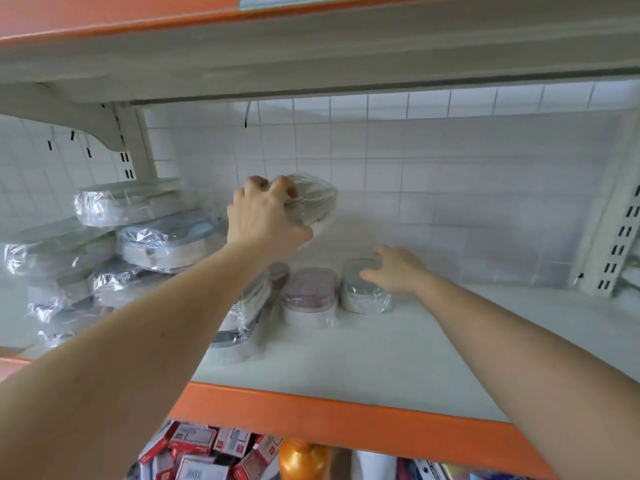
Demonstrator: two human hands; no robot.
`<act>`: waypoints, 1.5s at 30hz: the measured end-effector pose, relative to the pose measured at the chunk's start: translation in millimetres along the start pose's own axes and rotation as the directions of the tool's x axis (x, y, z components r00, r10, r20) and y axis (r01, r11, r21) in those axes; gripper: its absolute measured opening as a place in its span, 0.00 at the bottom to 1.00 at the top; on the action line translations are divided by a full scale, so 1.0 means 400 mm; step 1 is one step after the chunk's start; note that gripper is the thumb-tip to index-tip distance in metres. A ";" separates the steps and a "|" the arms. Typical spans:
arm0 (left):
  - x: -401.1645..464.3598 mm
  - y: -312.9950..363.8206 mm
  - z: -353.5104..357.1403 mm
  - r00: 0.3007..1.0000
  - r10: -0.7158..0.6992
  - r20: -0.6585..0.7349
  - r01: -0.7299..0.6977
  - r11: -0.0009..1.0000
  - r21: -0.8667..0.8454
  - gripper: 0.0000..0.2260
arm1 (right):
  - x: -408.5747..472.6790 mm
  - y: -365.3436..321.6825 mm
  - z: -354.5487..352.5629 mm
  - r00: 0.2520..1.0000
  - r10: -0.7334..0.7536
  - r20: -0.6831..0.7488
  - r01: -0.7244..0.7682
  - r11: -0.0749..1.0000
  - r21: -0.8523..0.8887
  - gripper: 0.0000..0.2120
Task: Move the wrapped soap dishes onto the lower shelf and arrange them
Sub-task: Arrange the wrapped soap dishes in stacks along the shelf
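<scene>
1. Your left hand (263,220) holds a wrapped soap dish (313,202) up in the air, fingers curled over its top and thumb under, above the far middle of the shelf (398,355).
2. Your right hand (394,271) has a released grip: fingers spread and loose, reaching at the clear-wrapped dish (363,289) that stands on the shelf. Whether it touches the wrap, you cannot tell from here.
3. Just left of that one stands a pink dish (310,296), close beside it, with another partly hidden behind your left forearm.
4. To the far left a stack of wrapped dishes (114,244) leans in a loose heap.
5. Risk, as a judgement: the film looks slick, so the raised dish may slide out of your grip if you tilt it. Your left forearm passes near the heap and could nudge it over.
6. Open room lies to the right and toward the near orange edge (346,414). Set dishes well back from that lip. The upper shelf (311,64) hangs low, so keep lifts shallow.
</scene>
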State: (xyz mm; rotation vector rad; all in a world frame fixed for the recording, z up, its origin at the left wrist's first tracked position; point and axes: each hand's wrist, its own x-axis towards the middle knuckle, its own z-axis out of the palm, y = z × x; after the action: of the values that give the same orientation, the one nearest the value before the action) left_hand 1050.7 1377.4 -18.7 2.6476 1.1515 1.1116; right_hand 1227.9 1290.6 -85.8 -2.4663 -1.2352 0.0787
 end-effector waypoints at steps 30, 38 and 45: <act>-0.257 0.120 0.269 0.894 0.183 0.410 -0.107 0.974 -0.201 0.31 | -0.272 0.189 0.039 0.877 0.456 -0.152 -0.435 0.888 0.151 0.31; -0.288 0.123 0.268 0.834 0.147 0.532 -0.041 0.978 -0.205 0.29 | -0.366 0.221 0.059 0.880 0.408 -0.245 -0.380 0.912 0.154 0.30; -0.335 0.307 0.186 0.880 0.224 0.419 -0.091 0.945 -0.314 0.29 | -0.479 0.301 -0.073 0.845 0.401 -0.354 -0.316 0.908 0.273 0.30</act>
State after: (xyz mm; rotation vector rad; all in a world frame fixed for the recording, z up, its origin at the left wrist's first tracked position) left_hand 1111.3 1218.0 -116.0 2.5972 0.6404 0.5646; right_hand 1208.6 1066.4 -124.4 -2.3415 -0.5501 -0.1876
